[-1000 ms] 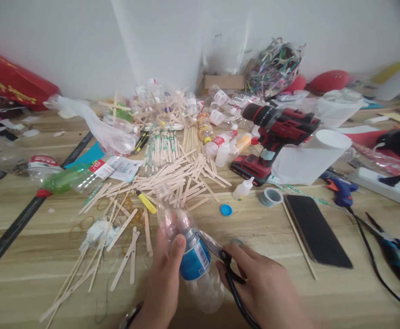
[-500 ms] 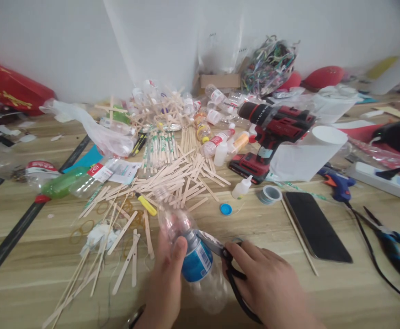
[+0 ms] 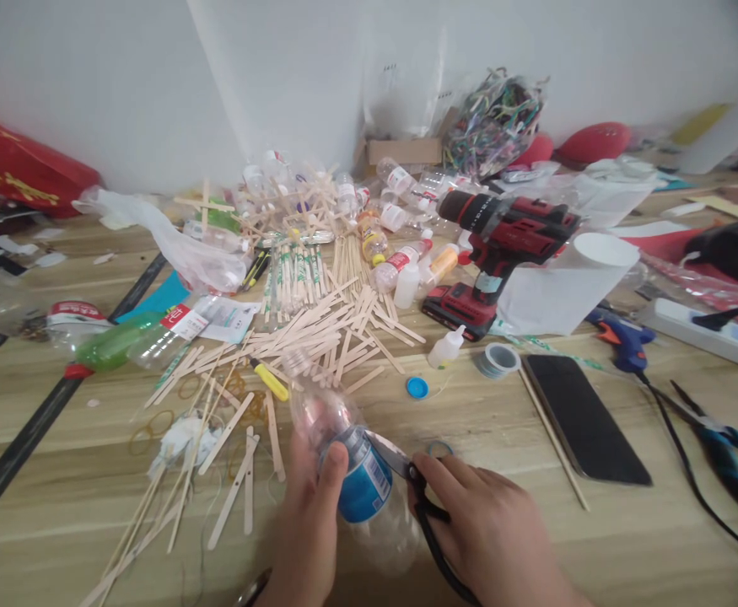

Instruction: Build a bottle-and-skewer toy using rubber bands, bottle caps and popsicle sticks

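Note:
A clear plastic bottle with a blue label (image 3: 366, 482) lies tilted near the front of the table, its neck pointing away from me. My left hand (image 3: 311, 506) is wrapped round its left side, thumb on top by the label's edge. My right hand (image 3: 486, 514) grips black-handled scissors (image 3: 430, 514). The scissor blades reach left to the bottle wall just above the blue label, where a cut edge seems to show. How deep the blades sit is too small to tell.
Wooden sticks (image 3: 305, 333) spread beyond the bottle. A red drill (image 3: 501, 253) stands behind; a blue cap (image 3: 417, 388), glue bottle (image 3: 446, 347), tape roll (image 3: 498, 360) and phone (image 3: 587, 417) lie to the right. A yellow-handled tool (image 3: 270, 379) is close to the bottle neck.
The scissor blades look closer together, and my right fingers have drawn in slightly. The bottle and my left hand have hardly moved.

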`<state>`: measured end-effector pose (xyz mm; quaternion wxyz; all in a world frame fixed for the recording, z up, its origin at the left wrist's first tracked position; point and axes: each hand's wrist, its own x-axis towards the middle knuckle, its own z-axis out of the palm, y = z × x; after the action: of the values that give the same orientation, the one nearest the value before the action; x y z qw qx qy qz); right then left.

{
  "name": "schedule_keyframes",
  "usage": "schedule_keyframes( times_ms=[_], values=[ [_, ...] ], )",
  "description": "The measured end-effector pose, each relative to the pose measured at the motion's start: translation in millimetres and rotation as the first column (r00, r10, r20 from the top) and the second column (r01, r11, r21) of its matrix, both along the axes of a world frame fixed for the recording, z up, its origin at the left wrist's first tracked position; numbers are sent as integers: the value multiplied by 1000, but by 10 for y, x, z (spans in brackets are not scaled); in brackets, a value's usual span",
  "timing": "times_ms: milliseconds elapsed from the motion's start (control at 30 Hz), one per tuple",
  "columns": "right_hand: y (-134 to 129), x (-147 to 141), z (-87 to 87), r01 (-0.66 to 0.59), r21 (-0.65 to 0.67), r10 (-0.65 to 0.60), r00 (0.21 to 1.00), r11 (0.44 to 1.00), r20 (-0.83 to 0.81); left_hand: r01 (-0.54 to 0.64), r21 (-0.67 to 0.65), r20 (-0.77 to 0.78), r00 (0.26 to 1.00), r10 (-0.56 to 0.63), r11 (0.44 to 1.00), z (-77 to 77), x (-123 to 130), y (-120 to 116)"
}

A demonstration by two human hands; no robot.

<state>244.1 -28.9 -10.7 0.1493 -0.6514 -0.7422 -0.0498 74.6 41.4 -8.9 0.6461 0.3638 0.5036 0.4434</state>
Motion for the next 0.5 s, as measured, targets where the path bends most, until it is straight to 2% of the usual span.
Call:
schedule_keyframes(
  times_ms=[167, 300, 500],
  values=[
    [31, 16, 36, -1, 68, 3, 999, 998, -36, 31, -142, 95, 995, -18, 989, 73, 21, 45],
    [76, 62, 95, 32, 83, -23, 994, 996, -108, 11, -228, 159, 987, 26, 973, 130, 49, 71],
    [86, 103, 144, 16, 34, -11, 993, 999, -119, 2, -221, 159, 987, 34, 975, 87, 43, 72]
  ],
)
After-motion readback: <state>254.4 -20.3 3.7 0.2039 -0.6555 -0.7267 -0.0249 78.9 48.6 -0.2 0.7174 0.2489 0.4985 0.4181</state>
